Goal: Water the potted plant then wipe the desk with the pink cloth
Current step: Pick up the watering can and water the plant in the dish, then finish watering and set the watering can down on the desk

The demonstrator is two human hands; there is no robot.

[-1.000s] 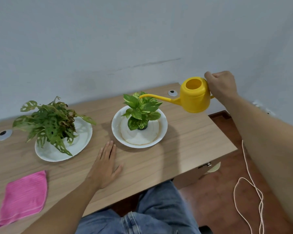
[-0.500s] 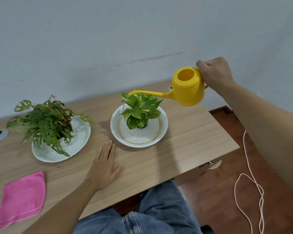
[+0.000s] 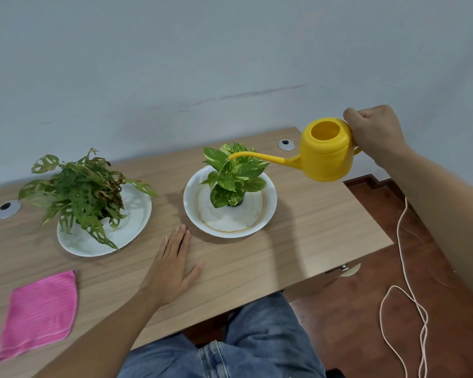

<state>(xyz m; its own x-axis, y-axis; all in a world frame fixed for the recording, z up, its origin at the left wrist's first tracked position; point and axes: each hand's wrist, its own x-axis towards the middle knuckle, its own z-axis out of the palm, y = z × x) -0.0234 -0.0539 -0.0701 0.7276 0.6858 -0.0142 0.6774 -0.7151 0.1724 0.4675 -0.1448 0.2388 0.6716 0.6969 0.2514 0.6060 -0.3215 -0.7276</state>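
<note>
No writing is showing anywhere. Two plants are sitting on two white plates on the desk (image 3: 298,236). The right hand (image 3: 374,132) is clenching its grip around the handle of one yellow watering can (image 3: 325,154), its spout reaching over the potted plant (image 3: 234,175). The left hand (image 3: 172,266) is lying flat, fingers released. One pink cloth (image 3: 40,313) is lying at the desk's near left.

Off to the left of the big leafy plant with holey leaves (image 3: 85,189), which sits on a white plate (image 3: 126,230), there's a grey cable grommet (image 3: 7,209). Another grommet (image 3: 286,145) is far right of it, and a white cord (image 3: 404,290) loops on the reddish floor (image 3: 352,317).
</note>
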